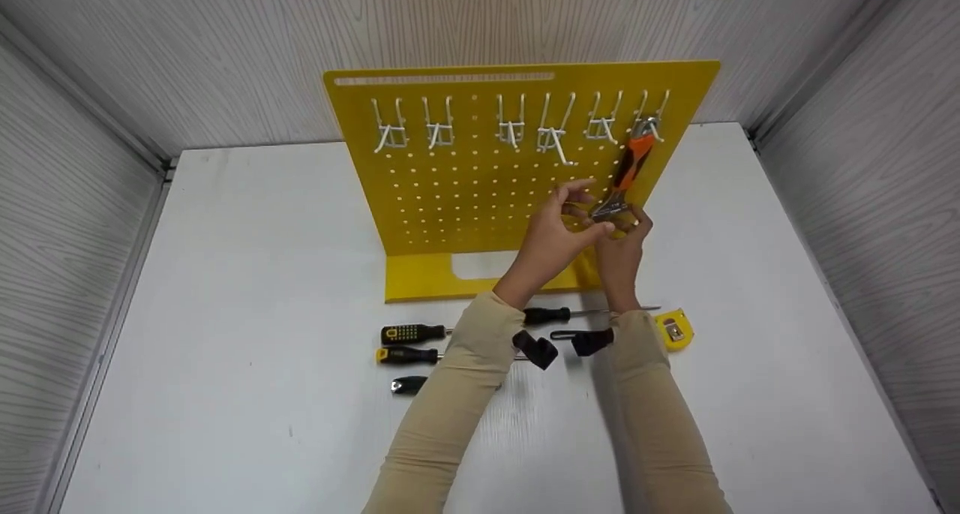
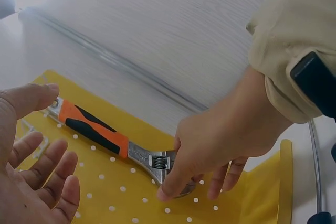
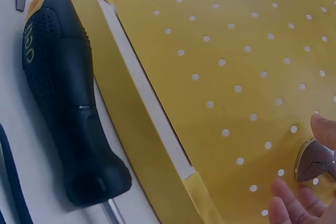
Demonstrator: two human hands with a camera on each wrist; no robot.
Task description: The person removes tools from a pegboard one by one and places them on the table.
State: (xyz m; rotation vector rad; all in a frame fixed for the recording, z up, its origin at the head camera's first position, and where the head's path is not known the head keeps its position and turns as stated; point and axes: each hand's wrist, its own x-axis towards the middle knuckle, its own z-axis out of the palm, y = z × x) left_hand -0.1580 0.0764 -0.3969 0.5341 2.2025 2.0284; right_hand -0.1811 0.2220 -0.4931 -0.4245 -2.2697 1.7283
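An adjustable wrench (image 1: 634, 157) with an orange and black handle hangs from the rightmost white hook (image 1: 664, 105) of a yellow pegboard (image 1: 450, 199). Its metal head points down. My right hand (image 1: 621, 255) holds that head at the lower end, with the thumb across it in the left wrist view. Just left of the wrench is my left hand (image 1: 551, 232), its fingers spread and nothing in them. In the left wrist view the left hand (image 2: 37, 166) is beside the handle's upper end, palm showing.
Several screwdrivers lie in front of the board, including a black-and-yellow one (image 1: 412, 334) and a dark one (image 1: 409, 385). My forearms partly cover them. A yellow tape measure (image 1: 675, 329) lies right of the right wrist. More white hooks (image 1: 439, 133) line the board's upper part.
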